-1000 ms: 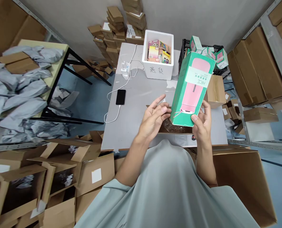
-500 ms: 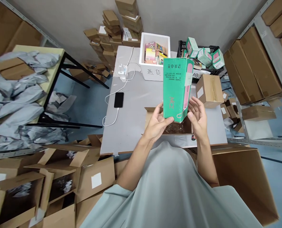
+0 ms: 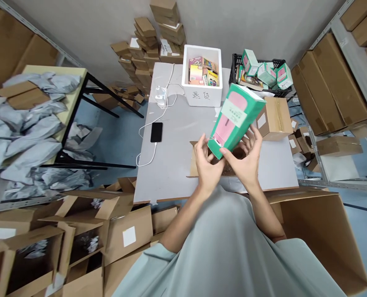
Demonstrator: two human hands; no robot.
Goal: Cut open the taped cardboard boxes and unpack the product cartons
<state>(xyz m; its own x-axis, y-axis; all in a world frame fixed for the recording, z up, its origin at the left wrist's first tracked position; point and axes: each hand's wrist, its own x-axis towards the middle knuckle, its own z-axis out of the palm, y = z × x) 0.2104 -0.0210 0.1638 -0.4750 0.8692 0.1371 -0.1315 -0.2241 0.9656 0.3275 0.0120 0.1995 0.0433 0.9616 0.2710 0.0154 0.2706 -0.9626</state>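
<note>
Green box (image 3: 236, 120) in the head view: up in the air, tilted, left hand (image 3: 208, 166) and right hand (image 3: 245, 164) both grasping its lower end, so not set down yet. It's kinda blocking the opened carton (image 3: 194, 163) near the tabletop's (image 3: 174, 173) front edge. Foam bin (image 3: 203, 97) crowds the back edge, taped carton (image 3: 274, 119) the right.

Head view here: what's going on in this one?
A person's left hand and right hand hold a tilted green box over an open cardboard box on the gray table. Behind stands a white foam box with small packages; similar green-and-pink boxes lie in a black crate.
</note>
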